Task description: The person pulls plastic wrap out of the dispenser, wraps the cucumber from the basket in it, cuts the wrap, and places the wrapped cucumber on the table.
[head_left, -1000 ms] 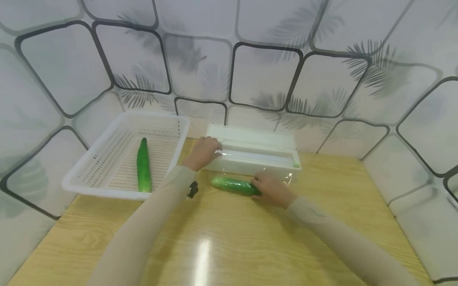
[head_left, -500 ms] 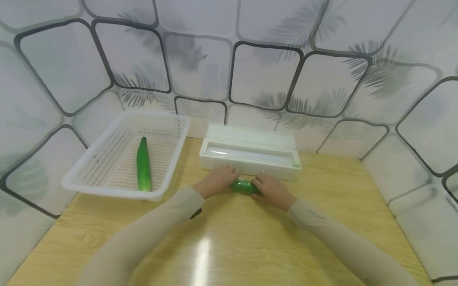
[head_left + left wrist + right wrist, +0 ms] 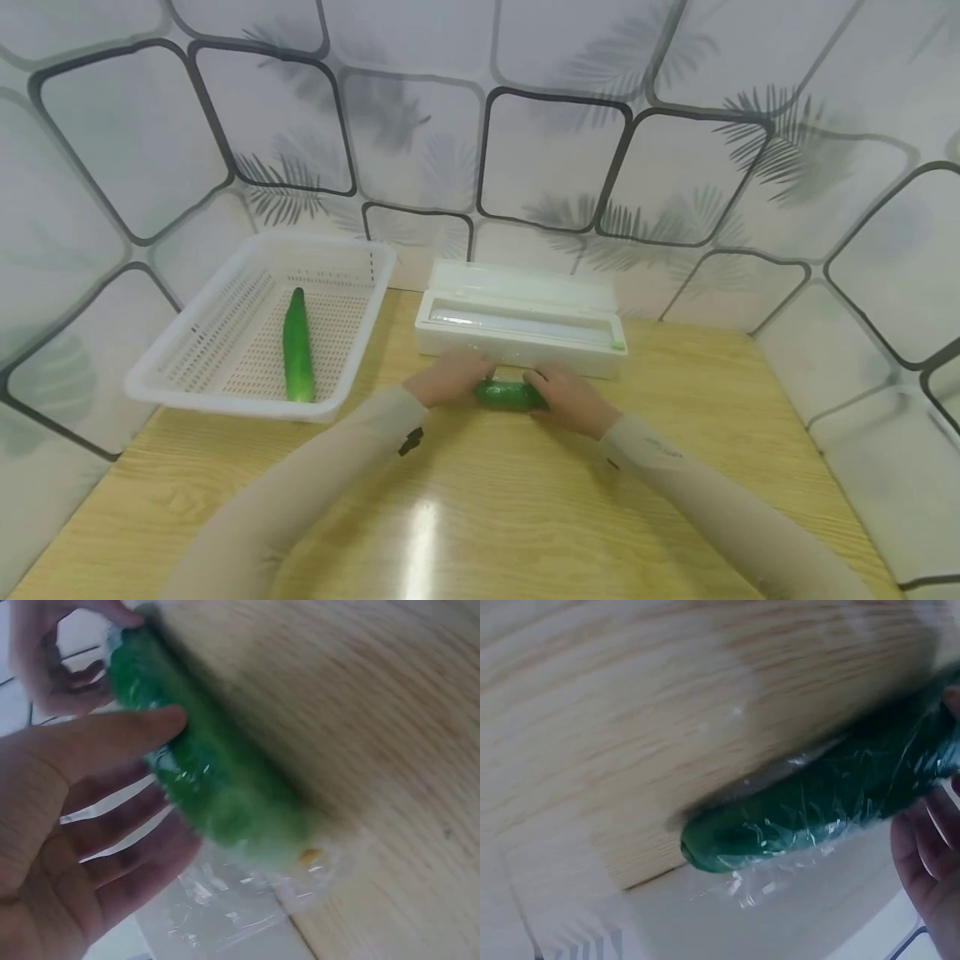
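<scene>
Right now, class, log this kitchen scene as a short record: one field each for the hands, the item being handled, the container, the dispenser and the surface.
left hand: fingers on the left end of the wrapped cucumber
right hand: fingers on its right end
wrapped cucumber: lying on the table, covered in cling film, just in front of the dispenser
basket: white, perforated, holds a bare cucumber
cling film dispenser: white, lid open, against the wall
table: light wood grain
</scene>
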Demonstrator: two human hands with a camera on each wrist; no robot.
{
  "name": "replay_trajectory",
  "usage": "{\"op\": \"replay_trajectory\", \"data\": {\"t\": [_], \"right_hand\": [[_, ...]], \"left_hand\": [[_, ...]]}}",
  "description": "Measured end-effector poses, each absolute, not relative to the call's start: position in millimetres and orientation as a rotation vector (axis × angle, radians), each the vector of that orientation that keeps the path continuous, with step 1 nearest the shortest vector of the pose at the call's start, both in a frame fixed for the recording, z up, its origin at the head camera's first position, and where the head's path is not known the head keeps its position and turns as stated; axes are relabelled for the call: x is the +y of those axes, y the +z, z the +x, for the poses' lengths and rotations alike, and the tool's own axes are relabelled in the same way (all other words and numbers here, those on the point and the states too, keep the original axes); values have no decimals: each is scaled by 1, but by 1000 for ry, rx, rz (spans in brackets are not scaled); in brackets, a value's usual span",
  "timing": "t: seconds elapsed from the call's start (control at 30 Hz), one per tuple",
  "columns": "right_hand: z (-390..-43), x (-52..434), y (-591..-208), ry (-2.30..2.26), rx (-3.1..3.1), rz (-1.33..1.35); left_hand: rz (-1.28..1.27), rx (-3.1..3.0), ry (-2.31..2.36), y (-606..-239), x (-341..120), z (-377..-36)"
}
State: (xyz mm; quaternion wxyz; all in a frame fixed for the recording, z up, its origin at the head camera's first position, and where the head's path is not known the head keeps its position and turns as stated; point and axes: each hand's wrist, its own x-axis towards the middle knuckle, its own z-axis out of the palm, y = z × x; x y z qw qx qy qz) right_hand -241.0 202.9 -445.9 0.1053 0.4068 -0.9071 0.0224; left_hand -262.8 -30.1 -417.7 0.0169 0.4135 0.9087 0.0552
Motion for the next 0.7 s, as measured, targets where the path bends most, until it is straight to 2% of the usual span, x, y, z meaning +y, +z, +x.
{"op": "replay_trajectory", "data": {"t": [0.23,0.47,0.7], "right_hand": [[-235,201,-438,246,-2887,1225],[-232,203,-435,307,-2978,1282],[-228,202,-439,293,-3020,1265]], "left_hand": [[1060,2536,268,-408,-37,-261],[929,2527,267,-417,-43,-261],[935,2677,372,-435,-42,-267]]}}
